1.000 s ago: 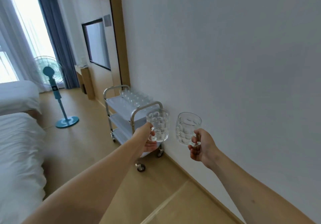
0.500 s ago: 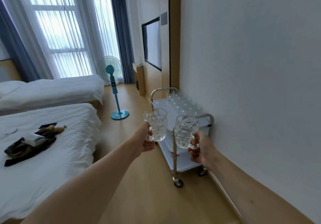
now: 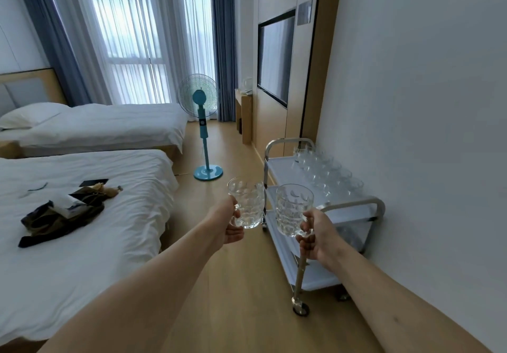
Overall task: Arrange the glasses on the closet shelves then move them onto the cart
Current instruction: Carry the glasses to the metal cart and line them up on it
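My left hand grips the handle of a clear dimpled glass mug, held upright in the air. My right hand grips the handle of a second dimpled glass mug, also upright, close beside the first. Just beyond and to the right stands a white three-tier cart with metal handles, against the wall. Several clear glasses stand in rows along the wall side of its top shelf. Both mugs hang in front of the cart's near left side, above its lower shelves.
Two white beds fill the left, the near one with dark clothing and small items on it. A blue standing fan is on the wooden floor beyond the cart. A white wall runs along the right, with a television further back.
The view has swung left and moved closer to the cart, which now looks larger and nearer. Both hands still carry their mugs, now in front of the cart.
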### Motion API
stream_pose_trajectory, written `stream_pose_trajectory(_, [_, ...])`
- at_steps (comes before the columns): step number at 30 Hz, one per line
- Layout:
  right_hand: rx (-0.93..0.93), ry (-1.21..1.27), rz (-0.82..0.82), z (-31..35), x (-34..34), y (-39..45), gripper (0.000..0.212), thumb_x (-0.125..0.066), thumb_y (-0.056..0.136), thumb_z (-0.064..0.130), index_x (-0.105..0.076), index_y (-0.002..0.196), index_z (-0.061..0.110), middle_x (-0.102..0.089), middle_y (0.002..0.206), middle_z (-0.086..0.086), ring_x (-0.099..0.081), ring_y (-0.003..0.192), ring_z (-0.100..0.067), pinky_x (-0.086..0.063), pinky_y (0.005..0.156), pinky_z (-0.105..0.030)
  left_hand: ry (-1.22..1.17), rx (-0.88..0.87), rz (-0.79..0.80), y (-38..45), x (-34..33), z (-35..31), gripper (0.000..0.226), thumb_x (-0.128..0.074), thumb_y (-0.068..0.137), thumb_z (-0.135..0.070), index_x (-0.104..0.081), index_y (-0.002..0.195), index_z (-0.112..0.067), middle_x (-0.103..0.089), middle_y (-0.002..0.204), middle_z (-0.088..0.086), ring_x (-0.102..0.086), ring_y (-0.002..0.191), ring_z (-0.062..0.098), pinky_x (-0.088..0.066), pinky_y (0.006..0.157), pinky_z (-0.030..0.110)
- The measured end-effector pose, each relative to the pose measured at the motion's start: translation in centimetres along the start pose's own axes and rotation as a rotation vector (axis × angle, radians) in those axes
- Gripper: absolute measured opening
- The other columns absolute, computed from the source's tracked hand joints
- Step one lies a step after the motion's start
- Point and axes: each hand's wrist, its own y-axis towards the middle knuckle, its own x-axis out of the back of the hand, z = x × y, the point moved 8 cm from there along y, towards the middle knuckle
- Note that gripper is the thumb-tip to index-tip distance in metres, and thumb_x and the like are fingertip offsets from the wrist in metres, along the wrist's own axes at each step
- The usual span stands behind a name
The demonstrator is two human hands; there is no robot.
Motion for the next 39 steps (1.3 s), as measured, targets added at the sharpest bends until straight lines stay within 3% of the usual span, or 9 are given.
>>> stream_pose_trajectory(18, [-0.062, -0.007, -0.110, 4.6, -14.5, 15.2, 0.036, -0.050, 0.086, 0.035, -0.043, 0.054, 0.020, -0.050, 0.057, -0.005, -0.043, 0.052, -0.016, -0.041, 0.053, -0.027, 0.077, 0.052, 0.071, 19.8, 7.5, -9.4, 0.032, -0.048, 0.092, -0.037, -0.056, 0.087, -0.006, -0.064, 0.088, 0.023, -0.062, 0.073, 0.032, -0.058, 0.058, 0.033])
stream_pose_trajectory(29, [-0.096, -0.003, -0.141, 7.5, -17.2, 28.4, 0.036, -0.051, 0.088, 0.035, -0.042, 0.056, 0.019, -0.051, 0.064, -0.007, -0.045, 0.052, -0.015, -0.042, 0.051, -0.024, 0.086, 0.071, 0.095, 32.9, 5.3, -12.9, 0.031, -0.048, 0.092, -0.035, -0.056, 0.089, -0.005, -0.063, 0.087, 0.023, -0.062, 0.072, 0.033, -0.059, 0.059, 0.033])
stream_pose_trajectory(35, [-0.130, 0.021, -0.170, 10.1, -17.6, 37.4, 0.036, -0.050, 0.088, 0.033, -0.041, 0.056, 0.019, -0.047, 0.061, -0.005, -0.043, 0.050, -0.015, -0.041, 0.049, -0.024, 0.110, 0.113, 0.112, 41.6, 2.1, -15.8, 0.032, -0.049, 0.092, -0.036, -0.058, 0.091, -0.005, -0.063, 0.091, 0.023, -0.062, 0.073, 0.032, -0.060, 0.067, 0.036])
stream_pose_trajectory(39, [-0.152, 0.034, -0.197, 11.3, -17.3, 42.8, 0.038, -0.049, 0.089, 0.033, -0.042, 0.055, 0.019, -0.049, 0.055, -0.005, -0.043, 0.051, -0.015, -0.041, 0.050, -0.024, 0.128, 0.100, 0.112, 46.7, -0.1, -18.3, 0.031, -0.049, 0.092, -0.035, -0.056, 0.086, -0.005, -0.061, 0.086, 0.021, -0.059, 0.070, 0.031, -0.058, 0.058, 0.032])
